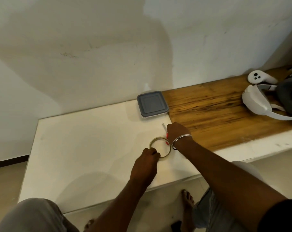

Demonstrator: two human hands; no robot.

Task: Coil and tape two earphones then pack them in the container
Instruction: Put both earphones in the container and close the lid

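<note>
While the left hand (148, 158) grips the tape roll (160, 149) at its near-left rim, its fingers (154, 154) curled tight around the thin ring, the roll lies flat on the white part of the worktop (91, 139), about midway between the near and far edges. Just beside it on the right lie the scissors (163, 126): the blade tips point toward the far edge, and bits of the red handle show next to the roll. The right hand (177, 131) rests over the scissors with its back to the camera. Its fingers are bent down and hidden, so I cannot tell whether they hold the handle or only touch it. A metal bangle (182, 138) sits on that wrist.

The container (152, 104) stands at the far edge of the worktop against the wall, where the white surface meets the wooden part (209, 114); its grey lid (151, 102) is on. At the far right end of the wooden part lie a white headset (259, 104) and, behind it, a white controller (257, 77).
</note>
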